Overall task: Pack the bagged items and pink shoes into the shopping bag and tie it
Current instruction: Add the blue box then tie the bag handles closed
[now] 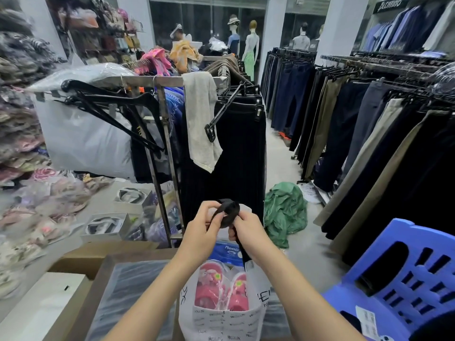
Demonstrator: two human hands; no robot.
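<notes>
**Two hands knot the black handles of a packed shopping bag**

While both bare hands meet above a white printed plastic shopping bag (222,318), they work its black fabric handles (227,210) into a loop. The left hand (202,226) pinches one side of the black loop between thumb and fingertips. The right hand (247,228) is clenched round the handle strand that runs down to the bag's right rim. Inside the bag, a pair of pink shoes (221,290) in clear wrapping lies against the near wall, with a blue bagged item (227,252) behind it at the far wall. The bag stands at the right edge of a brown cardboard box (98,286) holding clear-wrapped goods. Beyond the hands hangs a metal clothes rack (162,124) of dark garments. A blue plastic stool (403,279) sits just beside the bag, to its right.
</notes>
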